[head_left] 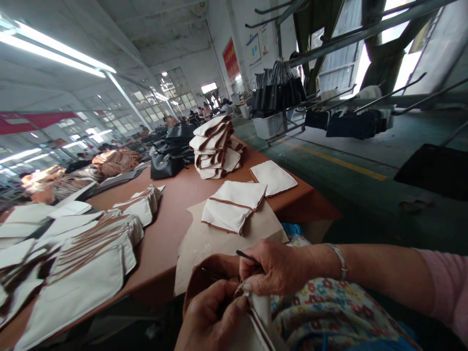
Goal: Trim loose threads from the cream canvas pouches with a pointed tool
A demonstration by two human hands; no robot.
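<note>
White piece (263, 317) is near my lap, at the near side of the brown table (175, 200). Long axis runs from my fingertips down and slightly right. Left hand (215, 314) pinches its upper end. Right hand (280, 268) grips 1 thin dark tool (249, 257), visible end pointing up-left; fingertips at the same spot. Smooth brown flap (227, 263) curves round behind. Beyond: 1 flat, roughly rectangular white panel (234, 207), brown edging, on creased tan paper (197, 239).

Left hand (214, 317) partly below frame
</note>
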